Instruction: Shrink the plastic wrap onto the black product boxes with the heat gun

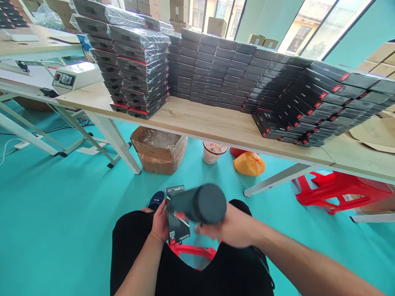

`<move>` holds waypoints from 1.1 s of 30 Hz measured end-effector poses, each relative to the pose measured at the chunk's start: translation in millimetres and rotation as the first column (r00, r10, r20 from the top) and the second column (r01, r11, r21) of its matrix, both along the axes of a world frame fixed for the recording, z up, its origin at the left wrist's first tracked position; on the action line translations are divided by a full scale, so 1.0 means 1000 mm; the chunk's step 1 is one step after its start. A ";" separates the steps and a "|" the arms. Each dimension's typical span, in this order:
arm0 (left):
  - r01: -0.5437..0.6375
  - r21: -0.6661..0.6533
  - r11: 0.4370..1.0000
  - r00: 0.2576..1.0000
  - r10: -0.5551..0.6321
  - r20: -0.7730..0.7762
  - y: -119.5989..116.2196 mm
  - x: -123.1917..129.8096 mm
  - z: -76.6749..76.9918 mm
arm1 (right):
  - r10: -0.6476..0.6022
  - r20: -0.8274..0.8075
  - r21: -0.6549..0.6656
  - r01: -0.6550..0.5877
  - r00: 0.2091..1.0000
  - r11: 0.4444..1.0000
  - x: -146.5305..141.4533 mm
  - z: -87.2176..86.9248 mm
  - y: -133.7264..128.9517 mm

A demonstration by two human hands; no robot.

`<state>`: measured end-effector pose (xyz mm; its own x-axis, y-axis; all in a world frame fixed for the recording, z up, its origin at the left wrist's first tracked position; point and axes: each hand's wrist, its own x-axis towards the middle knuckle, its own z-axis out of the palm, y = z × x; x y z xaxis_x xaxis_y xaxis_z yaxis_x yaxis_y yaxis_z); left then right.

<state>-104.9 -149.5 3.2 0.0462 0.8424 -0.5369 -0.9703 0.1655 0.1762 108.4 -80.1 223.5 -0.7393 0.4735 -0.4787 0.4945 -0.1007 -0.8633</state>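
Observation:
Low over my lap, my left hand [160, 224] grips the left edge of a flat black box [179, 235] with white print and a red corner label. My right hand [234, 230] is wrapped round the handle of a dark grey heat gun [211, 203], blurred by motion. Its barrel points left, across the upper part of the box, and hides some of the box's face. Whether the nozzle touches the box I cannot tell. A dark cord [264, 267] hangs below my right wrist.
Stacked black boxes [216, 70] line the wooden table [197, 117] ahead; the left stack [138, 70] has loose clear film. Beneath are a carton [159, 154], a waste bin [212, 154] and a yellow bag [249, 163]. Red stools [342, 191] stand right; a white machine [77, 76] sits left.

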 end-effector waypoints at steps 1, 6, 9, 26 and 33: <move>0.035 -0.007 0.999 0.999 -0.035 0.007 0.000 0.001 0.002 | -0.109 -0.004 0.016 0.109 0.994 0.994 -0.003 -0.001 0.006; 0.079 0.042 0.996 0.997 -0.080 0.017 -0.003 0.002 0.011 | -0.268 -0.006 -0.039 0.268 0.963 0.963 0.001 -0.001 0.039; 0.053 0.081 0.995 0.998 -0.055 0.023 -0.004 0.001 0.009 | -0.252 0.028 -0.055 0.253 0.967 0.966 0.016 0.000 0.045; 0.034 0.058 0.998 0.999 -0.032 -0.026 -0.003 -0.001 0.000 | 0.058 0.136 -0.236 -0.024 0.989 0.971 0.063 -0.022 -0.001; -0.024 -0.008 1.000 0.999 0.024 -0.047 -0.002 -0.004 -0.003 | -0.194 0.035 -0.406 0.191 0.980 0.894 0.083 -0.040 -0.032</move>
